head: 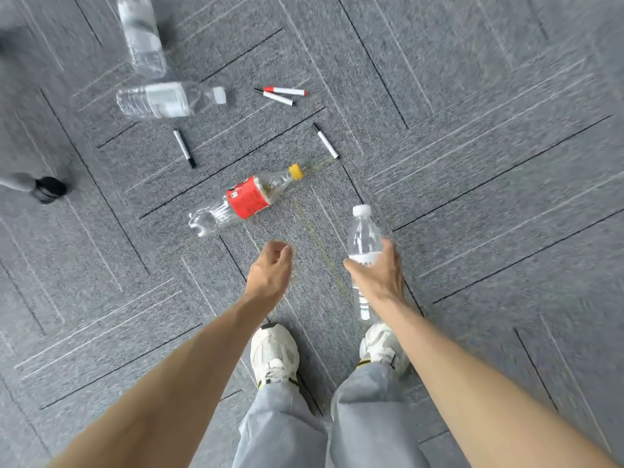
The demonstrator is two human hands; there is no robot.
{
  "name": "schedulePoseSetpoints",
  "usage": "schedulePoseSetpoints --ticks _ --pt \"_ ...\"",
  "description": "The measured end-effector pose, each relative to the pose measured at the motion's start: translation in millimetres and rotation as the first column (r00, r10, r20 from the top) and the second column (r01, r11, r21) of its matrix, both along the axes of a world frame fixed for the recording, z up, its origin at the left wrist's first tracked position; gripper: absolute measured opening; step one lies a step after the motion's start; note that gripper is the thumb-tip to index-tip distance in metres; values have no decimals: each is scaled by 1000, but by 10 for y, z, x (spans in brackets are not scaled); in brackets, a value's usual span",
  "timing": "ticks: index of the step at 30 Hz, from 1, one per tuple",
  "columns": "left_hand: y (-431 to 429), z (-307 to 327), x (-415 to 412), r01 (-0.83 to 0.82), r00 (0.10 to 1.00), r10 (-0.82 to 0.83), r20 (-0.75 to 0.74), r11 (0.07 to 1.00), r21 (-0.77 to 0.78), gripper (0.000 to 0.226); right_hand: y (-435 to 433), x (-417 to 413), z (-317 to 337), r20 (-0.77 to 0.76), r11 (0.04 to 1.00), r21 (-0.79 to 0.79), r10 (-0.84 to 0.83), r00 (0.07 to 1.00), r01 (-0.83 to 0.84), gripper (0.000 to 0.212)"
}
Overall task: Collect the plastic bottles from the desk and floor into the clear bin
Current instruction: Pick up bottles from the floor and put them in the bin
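My right hand (380,275) grips a clear water bottle (363,236) with a white cap, held above the carpet. My left hand (270,270) hangs empty with its fingers loosely curled, just below a clear bottle with a red label and yellow cap (246,199) lying on the floor. Two more clear water bottles lie further off at the upper left: one with a white cap (162,99) and one partly cut off by the top edge (141,35). The clear bin is out of view.
Several marker pens lie on the grey carpet, among them a red-capped one (285,91), a black one (184,148) and another (326,140). A chair caster (50,189) stands at the left. My white shoes (273,352) are below my hands.
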State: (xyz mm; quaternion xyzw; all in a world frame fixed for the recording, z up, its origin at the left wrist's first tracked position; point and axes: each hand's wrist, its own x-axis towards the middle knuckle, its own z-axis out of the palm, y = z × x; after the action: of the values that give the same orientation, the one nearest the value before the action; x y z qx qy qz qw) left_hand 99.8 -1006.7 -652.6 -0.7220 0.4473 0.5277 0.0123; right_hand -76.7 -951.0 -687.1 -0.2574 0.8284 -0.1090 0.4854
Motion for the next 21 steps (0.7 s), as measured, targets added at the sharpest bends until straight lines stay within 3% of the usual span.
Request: schedulePoseSetpoints --ticks 5,10,16,21 --pt "-166 263 -44 27 999 -26 18 999 -30 29 -9 -110 495 20 991 -115 -70 997 72 69" --pt "-358 206 34 130 990 -121 78 982 -135 38 -126 -177 573 69 977 -171 -115 991 125 69" --pt "-620 -334 170 430 865 -274 421 836 -340 79 -391 -166 203 111 962 -251 -87 990 113 72" --pt "-791 -852 315 512 728 -296 618 835 -202 113 -355 -179 -214 78 959 -278 -26 997 47 75"
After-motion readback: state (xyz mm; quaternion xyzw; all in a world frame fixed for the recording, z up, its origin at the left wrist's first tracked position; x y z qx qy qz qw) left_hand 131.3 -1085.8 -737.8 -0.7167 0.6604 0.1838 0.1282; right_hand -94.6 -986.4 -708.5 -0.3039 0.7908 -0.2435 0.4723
